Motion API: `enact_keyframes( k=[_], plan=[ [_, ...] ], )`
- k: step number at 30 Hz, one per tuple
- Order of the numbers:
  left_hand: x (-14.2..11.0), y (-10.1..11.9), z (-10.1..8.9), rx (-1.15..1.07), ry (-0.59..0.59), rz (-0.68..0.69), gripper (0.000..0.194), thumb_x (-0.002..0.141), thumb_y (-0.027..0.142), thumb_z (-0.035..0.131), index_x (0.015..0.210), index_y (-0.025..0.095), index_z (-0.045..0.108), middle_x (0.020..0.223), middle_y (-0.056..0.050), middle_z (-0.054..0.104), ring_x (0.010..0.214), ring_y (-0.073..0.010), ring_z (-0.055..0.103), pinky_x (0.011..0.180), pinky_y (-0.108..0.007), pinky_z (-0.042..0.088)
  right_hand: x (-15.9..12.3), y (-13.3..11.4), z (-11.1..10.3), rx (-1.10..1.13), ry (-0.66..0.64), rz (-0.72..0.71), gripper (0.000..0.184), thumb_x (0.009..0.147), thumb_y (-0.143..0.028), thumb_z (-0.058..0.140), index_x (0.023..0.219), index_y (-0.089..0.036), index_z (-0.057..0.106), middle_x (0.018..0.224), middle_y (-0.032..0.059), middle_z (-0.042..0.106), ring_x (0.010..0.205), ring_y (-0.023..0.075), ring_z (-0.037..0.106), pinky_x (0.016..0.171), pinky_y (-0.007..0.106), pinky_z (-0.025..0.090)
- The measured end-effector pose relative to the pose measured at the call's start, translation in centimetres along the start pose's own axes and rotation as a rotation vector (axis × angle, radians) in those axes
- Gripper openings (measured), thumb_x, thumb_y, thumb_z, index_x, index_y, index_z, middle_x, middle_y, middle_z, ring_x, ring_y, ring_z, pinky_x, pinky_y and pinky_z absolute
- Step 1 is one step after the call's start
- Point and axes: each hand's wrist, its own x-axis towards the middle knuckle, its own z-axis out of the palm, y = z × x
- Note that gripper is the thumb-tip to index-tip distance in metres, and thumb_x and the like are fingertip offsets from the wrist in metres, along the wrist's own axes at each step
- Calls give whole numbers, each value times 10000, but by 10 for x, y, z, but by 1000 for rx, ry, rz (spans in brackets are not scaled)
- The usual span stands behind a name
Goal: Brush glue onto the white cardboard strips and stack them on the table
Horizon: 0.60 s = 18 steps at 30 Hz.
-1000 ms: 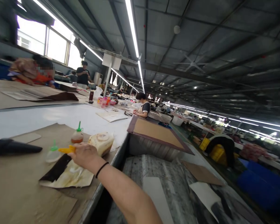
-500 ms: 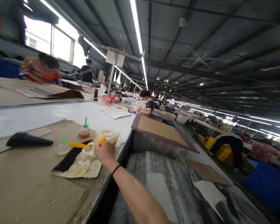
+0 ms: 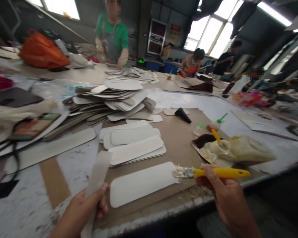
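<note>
My right hand [image 3: 223,191] is closed round the yellow handle of a brush [image 3: 221,172]. The brush's glue-caked bristles rest on the right end of a white round-cornered panel [image 3: 141,185], which lies flat near the table edge. In my left hand [image 3: 86,205] is a pale strip [image 3: 98,172], pinched between thumb and fingers and held tilted left of that panel. Behind it lie several similar white panels [image 3: 136,150], overlapping. A glue-crusted container [image 3: 250,150] lies beyond my right hand, with a second yellow handle [image 3: 215,135] sticking up from its mouth.
A large heap of cut pieces [image 3: 114,102] stands at the back left. Two green-topped squeeze bottles [image 3: 215,125] [image 3: 198,129] and a black cone-shaped object [image 3: 182,115] are behind the container. A phone [image 3: 34,127] lies at left. A person in green [image 3: 114,36] stands across the table.
The view has swung left and down to the panels. My right hand has moved from the glue container to the panel with the brush. My left hand has come into view holding a strip.
</note>
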Motion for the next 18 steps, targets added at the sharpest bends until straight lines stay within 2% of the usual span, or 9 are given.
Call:
enact_keyframes(
  k=[1, 2, 6, 8, 11, 12, 14, 16, 18],
  plan=[
    [0, -1, -1, -35, -26, -32, 419, 675, 553, 611, 764, 145, 572, 479, 22, 564, 471, -135, 504, 469, -239, 409, -12, 1, 16, -18, -65, 2, 382, 640, -505, 708, 808, -164, 669, 694, 74, 683, 565, 185, 628, 526, 278, 538],
    [1, -2, 0, -38, -1, -36, 445, 649, 564, 607, 798, 146, 567, 457, 26, 561, 454, -142, 503, 456, -241, 402, -24, 1, 32, -42, -113, 0, 388, 655, -513, 694, 817, -161, 668, 667, 68, 677, 562, 187, 626, 524, 278, 533],
    [3, -3, 2, 46, 0, -40, 477, 658, 519, 538, 926, 124, 532, 444, -1, 595, 401, -165, 522, 443, -261, 410, -59, -2, 87, -71, -258, -20, 380, 699, -526, 646, 800, -160, 645, 564, 27, 637, 537, 182, 613, 535, 270, 514],
    [1, -2, 0, 75, -29, -25, 401, 671, 487, 526, 872, 140, 535, 443, -14, 599, 396, -176, 536, 440, -271, 423, -69, -3, 106, -66, -315, -18, 362, 702, -519, 644, 779, -165, 635, 602, 23, 642, 539, 169, 611, 539, 256, 507],
    [-4, 0, -6, 115, -34, 60, 294, 728, 472, 502, 710, 182, 551, 474, -10, 585, 437, -168, 540, 472, -272, 432, -78, -3, 123, -87, -355, 5, 350, 719, -513, 630, 775, -168, 627, 614, 21, 634, 549, 165, 605, 537, 250, 496],
    [-6, 0, -9, 138, -28, 117, 289, 747, 462, 501, 662, 192, 556, 498, -7, 576, 478, -163, 545, 510, -272, 440, -79, -1, 126, -95, -366, 6, 353, 724, -516, 624, 778, -167, 626, 607, 21, 629, 550, 167, 602, 533, 251, 492],
    [-9, -1, -15, 225, -45, 329, 260, 796, 391, 480, 663, 197, 591, 581, -11, 577, 580, -161, 558, 595, -267, 456, -79, 2, 127, -117, -393, -7, 361, 733, -521, 613, 787, -164, 628, 608, 26, 624, 561, 171, 600, 533, 255, 490],
    [-13, -6, -22, 362, -116, 616, 215, 841, 252, 423, 787, 201, 624, 697, -24, 607, 680, -159, 577, 651, -256, 473, -77, 5, 126, -156, -423, -29, 367, 728, -526, 614, 783, -163, 630, 610, 29, 623, 564, 173, 601, 532, 256, 491],
    [-14, -14, -27, 507, -173, 884, 258, 842, 119, 374, 932, 194, 604, 839, -49, 644, 797, -163, 595, 714, -257, 499, -77, 6, 125, -195, -421, -41, 355, 731, -517, 616, 792, -168, 629, 628, 30, 628, 579, 171, 606, 547, 254, 495]
  ],
)
